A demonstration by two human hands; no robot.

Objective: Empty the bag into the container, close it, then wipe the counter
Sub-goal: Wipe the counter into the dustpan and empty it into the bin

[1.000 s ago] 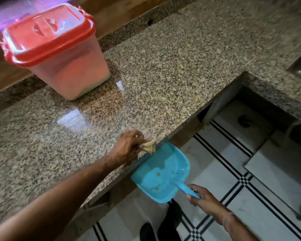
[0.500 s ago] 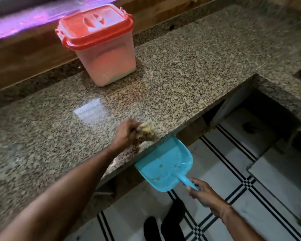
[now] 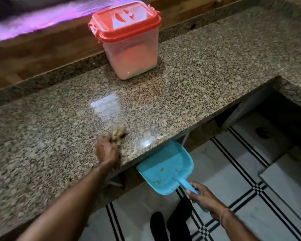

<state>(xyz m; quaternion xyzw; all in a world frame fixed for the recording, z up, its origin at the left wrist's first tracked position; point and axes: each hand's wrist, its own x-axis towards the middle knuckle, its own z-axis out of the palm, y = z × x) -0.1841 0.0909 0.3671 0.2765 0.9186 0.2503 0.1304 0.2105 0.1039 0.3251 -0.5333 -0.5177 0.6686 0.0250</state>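
The granite tabletop leaves sweeping room toward its front edge, since the lidded container stands back near the wall. Just below that edge the right hand grips the blue dustpan by its handle, probably to catch crumbs. The left hand clenches a small cloth against the stone.

dim, motion-blurred; glare on counter.

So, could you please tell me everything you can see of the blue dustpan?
The dustpan is light blue and plastic-looking, a flat scoop with raised side walls and a short straight handle. The right hand grips the handle, holding it just below the front edge of the counter, open lip toward that edge. A few yellowish crumbs lie inside.
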